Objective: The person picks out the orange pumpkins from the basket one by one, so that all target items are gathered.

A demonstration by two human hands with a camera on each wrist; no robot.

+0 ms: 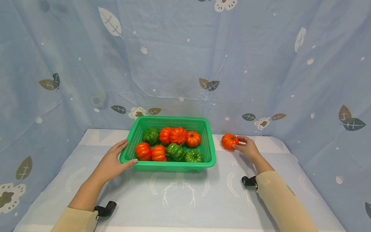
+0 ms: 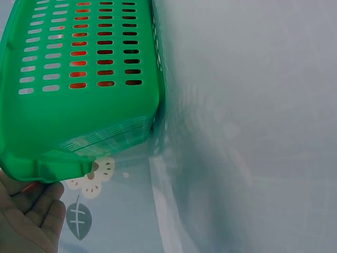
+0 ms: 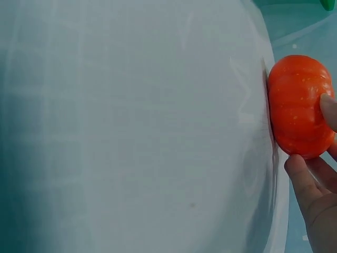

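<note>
Rather squat pumpkin [image 1: 228,142]; glossy orange-red, ribbed; green stem [image 1: 233,138].

Pumpkins [image 1: 175,152] in basket [image 1: 171,164], lone pumpkin [image 1: 228,142] right, curtain [image 1: 174,58] behind

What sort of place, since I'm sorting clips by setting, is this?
Hard to be certain, but likely a staged tabletop recording spot: patterned blue cloth hangs behind and beside a covered table, a green basket of pumpkin-shaped vegetables stands on it, and small black devices sit by both sleeves.
</note>
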